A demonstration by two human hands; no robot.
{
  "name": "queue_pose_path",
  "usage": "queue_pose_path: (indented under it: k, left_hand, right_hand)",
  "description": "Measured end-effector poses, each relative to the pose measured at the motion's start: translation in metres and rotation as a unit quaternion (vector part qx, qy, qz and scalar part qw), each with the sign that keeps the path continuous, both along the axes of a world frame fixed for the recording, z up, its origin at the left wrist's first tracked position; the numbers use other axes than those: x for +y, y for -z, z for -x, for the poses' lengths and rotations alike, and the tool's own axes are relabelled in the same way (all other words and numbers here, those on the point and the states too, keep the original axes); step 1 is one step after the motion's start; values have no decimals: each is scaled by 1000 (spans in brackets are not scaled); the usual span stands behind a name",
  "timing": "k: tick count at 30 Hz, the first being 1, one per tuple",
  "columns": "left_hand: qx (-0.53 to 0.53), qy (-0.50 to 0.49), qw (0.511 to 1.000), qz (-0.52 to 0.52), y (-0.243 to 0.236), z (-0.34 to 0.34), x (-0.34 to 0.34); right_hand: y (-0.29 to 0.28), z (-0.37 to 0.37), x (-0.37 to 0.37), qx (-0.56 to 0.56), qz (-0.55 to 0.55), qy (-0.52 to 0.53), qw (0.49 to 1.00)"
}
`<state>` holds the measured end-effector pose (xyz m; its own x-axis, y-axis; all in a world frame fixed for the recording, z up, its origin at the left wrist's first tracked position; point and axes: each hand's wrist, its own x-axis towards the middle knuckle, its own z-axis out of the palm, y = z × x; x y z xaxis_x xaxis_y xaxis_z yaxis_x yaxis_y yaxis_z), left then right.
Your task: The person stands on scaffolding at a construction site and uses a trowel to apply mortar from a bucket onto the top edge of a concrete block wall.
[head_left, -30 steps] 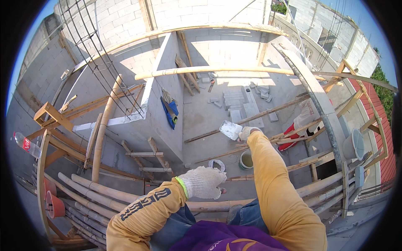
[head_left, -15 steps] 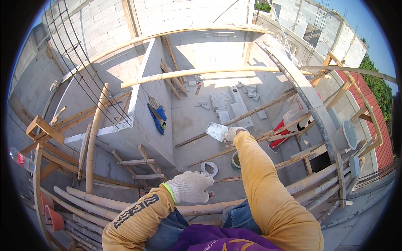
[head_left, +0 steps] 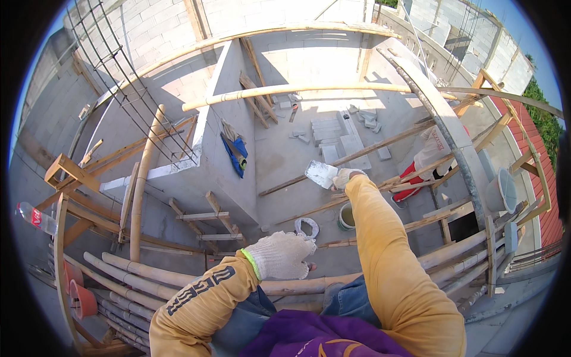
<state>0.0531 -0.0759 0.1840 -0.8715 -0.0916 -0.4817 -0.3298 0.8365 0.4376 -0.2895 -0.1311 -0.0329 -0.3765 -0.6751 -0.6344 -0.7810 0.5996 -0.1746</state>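
Observation:
My right hand (head_left: pixel 347 177), in a knitted glove at the end of my extended arm, grips a flat white-smeared trowel (head_left: pixel 322 175) over the room below. My left hand (head_left: pixel 282 257), in a white glove with a green cuff, is held lower and left with fingers curled; what they may hold is hidden. It is just above horizontal bamboo poles (head_left: pixel 143 275). Far below between my hands are a pale ring-shaped object (head_left: pixel 307 222) and a bucket (head_left: pixel 347 217).
A co-worker (head_left: pixel 425 163) in red trousers is below right among timber braces. A grey tub (head_left: pixel 501 189) is at right; a plastic bottle (head_left: pixel 37 217) and orange buckets (head_left: pixel 82 297) at left. A rebar column (head_left: pixel 119 71), block walls, a ladder (head_left: pixel 209 219) and stacked blocks (head_left: pixel 333 140) surround me.
The view has shifted slightly left, then back right and a little upward. My hands and the trowel keep much the same pose.

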Motion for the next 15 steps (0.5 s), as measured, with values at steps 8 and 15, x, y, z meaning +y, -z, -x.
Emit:
queue_pose_path:
  k: [8, 15]
  left_hand:
    - [11, -1, 1000, 4, 4, -4, -1]
    - [3, 3, 1000, 1, 5, -2, -1]
  right_hand:
    - [-1, -1, -3, -49, -24, 43, 998]
    - [-1, 1, -1, -46, -18, 50, 998]
